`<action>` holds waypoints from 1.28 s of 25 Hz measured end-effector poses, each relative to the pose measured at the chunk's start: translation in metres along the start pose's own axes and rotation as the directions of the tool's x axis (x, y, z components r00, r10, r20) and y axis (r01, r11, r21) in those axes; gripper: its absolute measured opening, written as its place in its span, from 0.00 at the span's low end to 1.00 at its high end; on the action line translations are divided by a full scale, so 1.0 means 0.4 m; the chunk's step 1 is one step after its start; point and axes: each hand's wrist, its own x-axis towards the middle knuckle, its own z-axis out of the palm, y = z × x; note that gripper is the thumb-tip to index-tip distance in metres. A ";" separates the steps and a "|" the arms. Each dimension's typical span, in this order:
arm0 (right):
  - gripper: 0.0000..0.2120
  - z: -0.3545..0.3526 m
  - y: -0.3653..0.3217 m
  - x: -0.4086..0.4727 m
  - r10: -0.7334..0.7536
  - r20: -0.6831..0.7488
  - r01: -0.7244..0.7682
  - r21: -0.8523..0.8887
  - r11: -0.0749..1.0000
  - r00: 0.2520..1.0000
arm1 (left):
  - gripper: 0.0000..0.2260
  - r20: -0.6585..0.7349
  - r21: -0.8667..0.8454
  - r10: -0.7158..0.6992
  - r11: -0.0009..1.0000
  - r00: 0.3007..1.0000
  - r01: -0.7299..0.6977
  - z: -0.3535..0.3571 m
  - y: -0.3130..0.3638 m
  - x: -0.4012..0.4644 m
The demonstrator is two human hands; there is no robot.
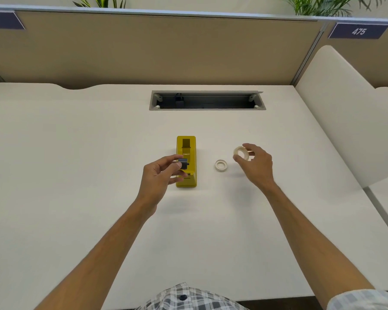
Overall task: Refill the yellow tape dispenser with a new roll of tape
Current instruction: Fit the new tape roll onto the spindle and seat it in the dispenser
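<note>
**Me:** Yellow tape dispenser [186, 161] stands on the surface [99, 153], roughly centre, long axis pointing away from me. Its cradle looks vacant; I see no roll seated in it.

**Colleague:** Which step, then?

**Me:** My judgement: mid-refill, spindle out, new roll not yet mounted. My right hand [257, 163] holds the new roll of tape [241, 153] lifted off the surface, pinched at its rim between thumb and curled fingers [248, 147]. My left hand [159, 173] pinches the dark spindle [184, 163] over the dispenser, thumb and forefinger on it.

**Colleague:** And the small ring?

**Me:** Small white ring [221, 165], likely the spent core, lies flat on the surface between dispenser and right hand, touching neither.

**Colleague:** Next move?

**Me:** Bring both hands together, align the spindle with the roll's hole, push through, then drop the assembly into the cradle slots.
</note>
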 end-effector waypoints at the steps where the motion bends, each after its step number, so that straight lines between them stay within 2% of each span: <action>1: 0.23 -0.003 -0.019 -0.012 0.001 0.020 -0.003 0.100 0.995 1.000 | 0.10 0.004 -0.002 -0.003 1.000 1.000 0.003 0.001 0.000 -0.001; 6: 0.22 -0.006 -0.096 -0.084 -0.050 0.198 -0.041 0.431 0.901 0.979 | 0.10 0.028 -0.032 0.004 0.999 1.000 -0.003 0.006 0.009 -0.003; 10: 0.19 -0.010 -0.132 -0.127 -0.124 0.325 -0.078 0.544 0.836 0.938 | 0.09 0.034 -0.028 0.013 1.000 0.999 -0.012 0.008 0.013 -0.006; 15: 0.19 -0.009 -0.168 -0.160 -0.234 0.402 -0.030 0.551 0.834 0.885 | 0.09 0.027 0.019 0.027 0.999 0.999 -0.028 0.008 0.019 -0.009; 22: 0.22 -0.007 -0.191 -0.177 -0.316 0.468 0.002 0.557 0.830 0.826 | 0.10 0.063 0.065 0.039 0.997 0.997 -0.043 0.012 0.024 -0.018; 32: 0.24 -0.026 -0.213 -0.172 -0.351 0.487 0.086 0.486 0.870 0.800 | 0.12 0.083 0.088 0.063 0.994 0.995 -0.070 0.010 0.033 -0.020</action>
